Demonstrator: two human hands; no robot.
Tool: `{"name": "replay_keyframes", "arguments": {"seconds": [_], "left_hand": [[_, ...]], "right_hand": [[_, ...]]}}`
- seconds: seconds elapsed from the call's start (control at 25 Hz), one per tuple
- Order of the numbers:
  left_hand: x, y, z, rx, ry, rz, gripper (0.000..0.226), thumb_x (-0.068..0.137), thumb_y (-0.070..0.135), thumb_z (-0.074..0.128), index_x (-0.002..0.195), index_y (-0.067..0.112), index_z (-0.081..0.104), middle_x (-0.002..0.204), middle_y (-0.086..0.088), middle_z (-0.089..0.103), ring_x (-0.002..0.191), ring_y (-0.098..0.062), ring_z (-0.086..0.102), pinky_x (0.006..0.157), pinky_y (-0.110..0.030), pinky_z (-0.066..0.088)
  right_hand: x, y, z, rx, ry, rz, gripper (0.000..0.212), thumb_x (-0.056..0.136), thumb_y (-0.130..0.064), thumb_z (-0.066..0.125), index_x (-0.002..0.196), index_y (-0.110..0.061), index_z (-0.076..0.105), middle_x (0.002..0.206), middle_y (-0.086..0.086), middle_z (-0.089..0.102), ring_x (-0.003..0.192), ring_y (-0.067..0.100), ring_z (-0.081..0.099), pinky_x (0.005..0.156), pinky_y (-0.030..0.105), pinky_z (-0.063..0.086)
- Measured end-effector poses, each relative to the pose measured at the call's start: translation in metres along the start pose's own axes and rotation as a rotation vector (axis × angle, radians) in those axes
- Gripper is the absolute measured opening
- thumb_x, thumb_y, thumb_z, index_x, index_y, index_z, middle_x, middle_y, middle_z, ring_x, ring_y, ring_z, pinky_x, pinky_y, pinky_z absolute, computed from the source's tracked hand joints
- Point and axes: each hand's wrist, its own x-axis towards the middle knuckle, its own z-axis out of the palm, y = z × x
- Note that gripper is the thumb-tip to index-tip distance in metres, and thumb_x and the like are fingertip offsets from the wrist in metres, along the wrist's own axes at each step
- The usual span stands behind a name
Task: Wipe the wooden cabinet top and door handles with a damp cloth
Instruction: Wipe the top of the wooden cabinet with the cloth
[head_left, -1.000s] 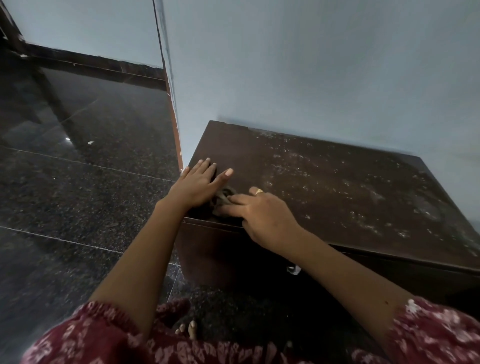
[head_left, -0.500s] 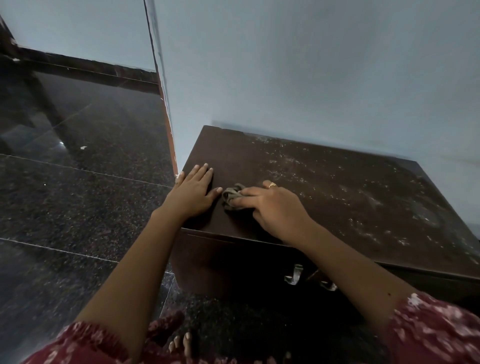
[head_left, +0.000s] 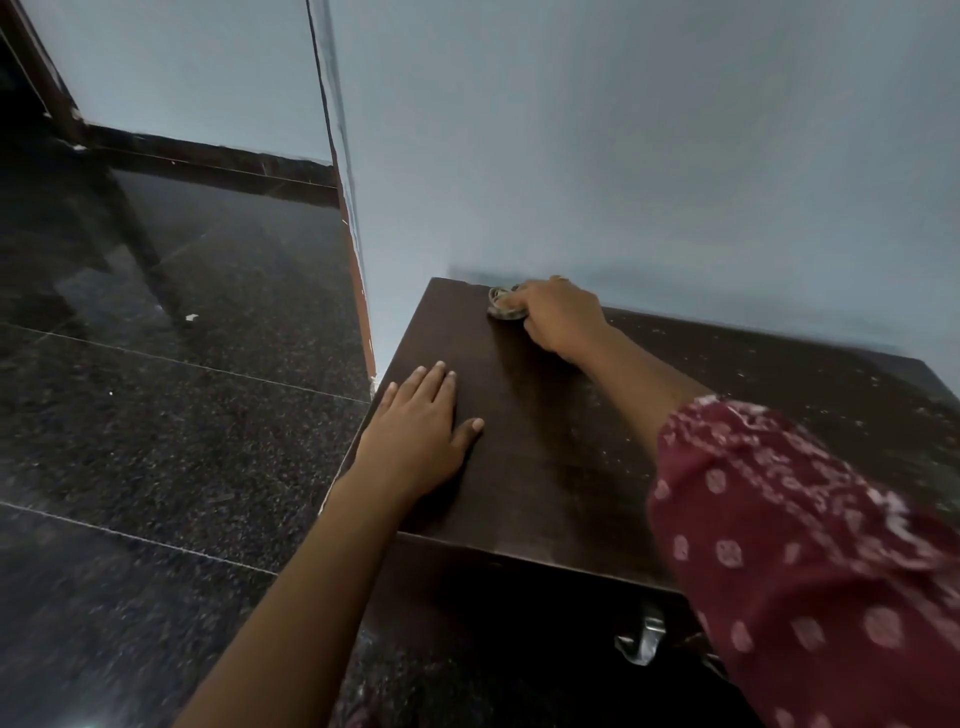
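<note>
A low dark wooden cabinet top (head_left: 545, 441) stands against the pale blue wall, dusty with pale specks on its right part. My right hand (head_left: 558, 317) reaches to the far left corner of the top and is closed on a small crumpled grey cloth (head_left: 503, 304), pressed to the wood next to the wall. My left hand (head_left: 421, 431) lies flat, fingers spread, on the near left part of the top. A metal door handle (head_left: 644, 642) shows below the front edge; my red patterned sleeve hides the front to its right.
Dark speckled polished floor (head_left: 156, 415) stretches to the left of the cabinet. The wall corner with a brown edge strip (head_left: 358, 280) runs down beside the cabinet's left side. A dark skirting (head_left: 208, 161) lines the far wall.
My right hand has pushed the cloth from the near left part of the top to its far edge by the wall. My left hand stays flat in place. The view has tilted closer.
</note>
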Motion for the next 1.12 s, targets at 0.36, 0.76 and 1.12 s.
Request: {"name": "replay_keyframes", "arguments": {"seconds": [0.36, 0.76, 1.12], "left_hand": [[-0.001, 0.001, -0.002, 0.017, -0.023, 0.002, 0.066, 0.097, 0.045, 0.029, 0.15, 0.012, 0.007, 0.161, -0.004, 0.002, 0.149, -0.02, 0.0, 0.12, -0.039, 0.002], [-0.006, 0.012, 0.004, -0.01, 0.043, 0.015, 0.056, 0.1, 0.034, 0.027, 0.15, 0.011, 0.014, 0.161, -0.003, 0.008, 0.149, -0.017, 0.004, 0.12, -0.039, 0.003], [-0.01, 0.02, 0.008, -0.063, 0.077, 0.034, 0.05, 0.1, 0.026, 0.03, 0.148, 0.011, 0.023, 0.159, -0.004, 0.016, 0.148, -0.02, 0.009, 0.119, -0.042, 0.007]], "right_hand": [[-0.015, 0.003, -0.001, -0.071, 0.091, 0.116, 0.032, 0.095, -0.011, 0.041, 0.121, -0.016, 0.059, 0.119, 0.013, 0.06, 0.11, 0.031, 0.055, 0.088, 0.041, 0.046], [-0.155, -0.028, -0.007, -0.025, 0.074, -0.094, 0.048, 0.09, -0.007, 0.043, 0.13, -0.033, 0.05, 0.13, 0.001, 0.055, 0.118, 0.028, 0.048, 0.084, 0.038, 0.047], [-0.228, -0.015, 0.009, 0.017, 0.211, -0.489, 0.041, 0.07, -0.007, 0.063, 0.103, -0.029, 0.071, 0.101, -0.001, 0.074, 0.074, 0.027, 0.066, 0.055, 0.026, 0.051]]}}
